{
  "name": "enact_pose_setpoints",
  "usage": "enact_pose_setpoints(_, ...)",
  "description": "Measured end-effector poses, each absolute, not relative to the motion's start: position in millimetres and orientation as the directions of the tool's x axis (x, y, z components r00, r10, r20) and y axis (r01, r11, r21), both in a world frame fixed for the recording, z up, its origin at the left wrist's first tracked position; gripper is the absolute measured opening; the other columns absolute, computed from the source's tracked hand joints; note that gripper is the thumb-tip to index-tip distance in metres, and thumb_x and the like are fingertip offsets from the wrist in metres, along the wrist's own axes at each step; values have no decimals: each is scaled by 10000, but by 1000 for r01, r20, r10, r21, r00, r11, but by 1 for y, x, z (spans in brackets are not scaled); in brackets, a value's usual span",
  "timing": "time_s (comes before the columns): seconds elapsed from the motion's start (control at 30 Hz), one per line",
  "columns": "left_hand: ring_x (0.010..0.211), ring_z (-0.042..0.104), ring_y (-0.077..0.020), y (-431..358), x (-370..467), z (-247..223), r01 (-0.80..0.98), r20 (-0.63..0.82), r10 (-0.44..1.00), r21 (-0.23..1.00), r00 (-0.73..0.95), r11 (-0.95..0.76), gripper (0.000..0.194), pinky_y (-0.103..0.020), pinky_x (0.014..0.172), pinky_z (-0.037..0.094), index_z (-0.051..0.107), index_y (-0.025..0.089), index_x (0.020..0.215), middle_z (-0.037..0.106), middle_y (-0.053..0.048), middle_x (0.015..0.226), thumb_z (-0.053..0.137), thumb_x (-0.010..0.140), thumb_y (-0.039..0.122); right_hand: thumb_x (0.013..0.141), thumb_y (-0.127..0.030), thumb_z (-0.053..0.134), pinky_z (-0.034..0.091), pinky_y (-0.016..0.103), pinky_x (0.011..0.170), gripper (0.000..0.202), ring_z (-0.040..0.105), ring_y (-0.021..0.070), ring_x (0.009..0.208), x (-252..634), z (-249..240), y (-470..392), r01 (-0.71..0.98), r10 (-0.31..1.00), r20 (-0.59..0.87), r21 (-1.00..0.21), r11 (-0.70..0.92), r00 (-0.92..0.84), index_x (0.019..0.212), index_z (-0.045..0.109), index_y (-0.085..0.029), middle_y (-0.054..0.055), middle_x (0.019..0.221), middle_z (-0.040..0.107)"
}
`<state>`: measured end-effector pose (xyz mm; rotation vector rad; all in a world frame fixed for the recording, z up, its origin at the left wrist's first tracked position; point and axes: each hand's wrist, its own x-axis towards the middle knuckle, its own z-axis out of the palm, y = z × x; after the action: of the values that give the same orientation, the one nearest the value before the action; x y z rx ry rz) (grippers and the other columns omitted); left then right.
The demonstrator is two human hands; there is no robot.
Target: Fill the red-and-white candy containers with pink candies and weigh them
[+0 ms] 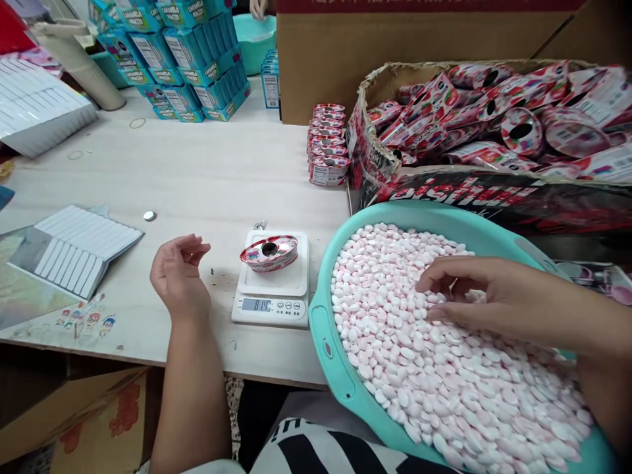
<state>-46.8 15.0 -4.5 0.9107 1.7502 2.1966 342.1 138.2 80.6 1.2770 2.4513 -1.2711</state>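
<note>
My right hand (461, 289) reaches into a turquoise basin (326, 329) of pale pink and white candies (390, 309), its curled fingertips touching the candies; whether anything is between them is hidden. To the left, my left hand (182, 273) hovers palm up over the table with loosely curled, parted fingers and nothing in it. Between my hands stands a white scale (271, 283) whose display reads 81.4. A small red and white oval tin (270, 253) with a dark round opening lies on the scale's plate.
Red tins fill a torn carton (494, 191) at the back right, with a stack of similar tins (328, 148) beside it. Blue boxes (182, 66) are piled at the back left. White strips (83, 243) and a round silver piece (149, 216) lie left. Another person's hand (258, 8) shows far back.
</note>
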Motion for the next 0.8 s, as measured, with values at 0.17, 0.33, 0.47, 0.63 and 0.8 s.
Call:
enact_pose_setpoints(0.17, 807, 633, -130, 12, -47, -3, 256, 313, 575, 950, -756, -181, 319, -337, 847, 538, 632, 147, 931, 647, -13, 921, 524, 907, 446, 841, -505, 667, 551, 352, 745, 250, 677, 226, 797, 341, 80, 138, 737, 686, -438, -641, 215, -581, 863, 701, -258, 93, 919, 733)
enact_pose_setpoints(0.33, 714, 643, -127, 17, -46, -10, 505, 515, 514, 846, -686, -173, 337, -336, 738, 545, 656, 129, 918, 618, -44, 956, 567, 901, 454, 796, -572, 684, 553, 389, 750, 341, 685, 265, 813, 342, 78, 140, 744, 681, -453, -635, 206, -576, 875, 711, -241, 94, 937, 741)
enact_pose_setpoints(0.47, 692, 648, -132, 19, -45, -13, 607, 575, 528, 783, -625, -134, 328, -336, 705, 546, 683, 142, 893, 613, -48, 939, 554, 914, 443, 784, -573, 690, 546, 399, 754, 380, 678, 280, 814, 342, 79, 141, 731, 671, -439, -642, 230, -597, 895, 712, -210, 99, 928, 739)
enact_pose_setpoints(0.63, 672, 639, -119, 18, -44, -10, 617, 555, 524, 784, -645, -71, 294, -315, 714, 533, 682, 136, 868, 637, -49, 921, 550, 917, 395, 840, -501, 669, 530, 355, 754, 302, 659, 234, 799, 343, 84, 141, 697, 673, -386, -663, 274, -631, 866, 704, -202, 87, 908, 730)
enact_pose_setpoints(0.8, 571, 556, -77, 17, -45, -8, 569, 497, 493, 822, -715, -3, 249, -245, 570, 498, 669, 126, 887, 672, -59, 931, 556, 906, 347, 836, -498, 684, 532, 347, 744, 299, 653, 223, 795, 343, 84, 139, 622, 708, -256, -715, 319, -658, 851, 710, -201, 90, 897, 725)
